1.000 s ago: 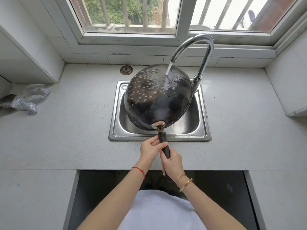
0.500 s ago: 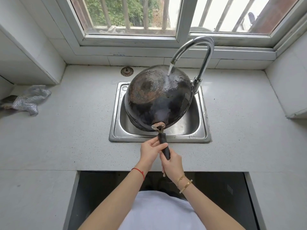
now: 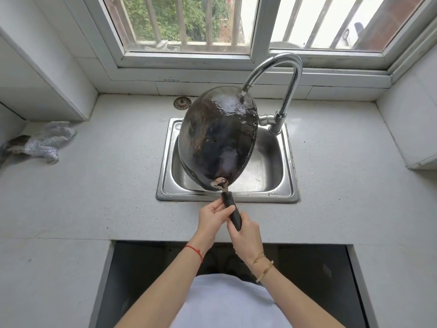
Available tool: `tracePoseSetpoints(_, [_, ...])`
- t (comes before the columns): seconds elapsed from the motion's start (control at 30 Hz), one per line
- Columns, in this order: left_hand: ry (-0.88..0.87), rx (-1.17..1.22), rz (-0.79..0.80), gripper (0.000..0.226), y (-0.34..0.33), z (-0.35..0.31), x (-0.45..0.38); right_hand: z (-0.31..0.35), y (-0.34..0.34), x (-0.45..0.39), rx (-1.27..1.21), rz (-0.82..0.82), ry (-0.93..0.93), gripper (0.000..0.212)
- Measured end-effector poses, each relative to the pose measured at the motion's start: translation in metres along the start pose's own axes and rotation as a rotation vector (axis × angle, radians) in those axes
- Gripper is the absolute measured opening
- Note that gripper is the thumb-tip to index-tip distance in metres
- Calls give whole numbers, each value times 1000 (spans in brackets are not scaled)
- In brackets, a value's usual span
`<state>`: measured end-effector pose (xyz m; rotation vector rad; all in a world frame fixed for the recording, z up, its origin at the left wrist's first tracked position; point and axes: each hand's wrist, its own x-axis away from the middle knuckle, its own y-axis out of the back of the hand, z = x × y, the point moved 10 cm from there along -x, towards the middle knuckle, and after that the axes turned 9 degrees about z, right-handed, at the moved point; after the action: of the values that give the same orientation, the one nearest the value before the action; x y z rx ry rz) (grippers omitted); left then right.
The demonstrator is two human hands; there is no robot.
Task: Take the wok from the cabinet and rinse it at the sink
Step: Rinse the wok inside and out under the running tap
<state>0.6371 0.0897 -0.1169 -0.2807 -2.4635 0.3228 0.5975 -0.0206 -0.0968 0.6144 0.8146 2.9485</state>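
- Both hands grip the black handle (image 3: 231, 210) of the wok (image 3: 216, 138): the left hand (image 3: 214, 217) wraps it nearer the pan, the right hand (image 3: 246, 229) curls round its end.
- Wok is held tipped on its side over the sink (image 3: 283, 192), its dark, wet underside facing the camera and its lower edge down inside the basin.
- Tap (image 3: 281, 91), a chrome gooseneck at the sink's back right corner, has its spout just above the wok's upper rim; water wets the metal there.
- Sink is a square steel basin set into the bench (image 3: 106, 181).
- Bench is pale speckled stone running left and right, with a dark open gap below its front edge where the person stands.
- Strainer (image 3: 181, 102), a small round metal one, lies on the bench behind the sink's left corner.
- Cloth (image 3: 46, 144), crumpled and silvery, lies on the bench far to the left, well apart from the sink.
- Window (image 3: 255, 31) with a white frame and outside bars spans the wall behind; green leaves show through the left pane.
- White tiled walls close in at both sides.
- Left wrist wears a red string; right wrist wears gold bracelets.
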Motion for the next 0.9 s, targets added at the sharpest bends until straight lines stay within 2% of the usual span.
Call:
tracePoseSetpoints(0.3, [-41, 34, 42, 31, -5, -12, 6, 6, 4, 5, 9, -79, -25, 23])
tracePoseSetpoints(0.47, [-40, 56, 48, 27, -7, -11, 8, 6, 6, 8, 57, -97, -35, 21])
tracePoseSetpoints(0.77, [-39, 83, 68, 29, -11, -10, 7, 8, 14, 11, 77, -110, -57, 24])
tracePoseSetpoints(0.9, [-60, 130, 119, 29, -17, -17, 4, 10, 22, 9, -32, -126, -91, 23])
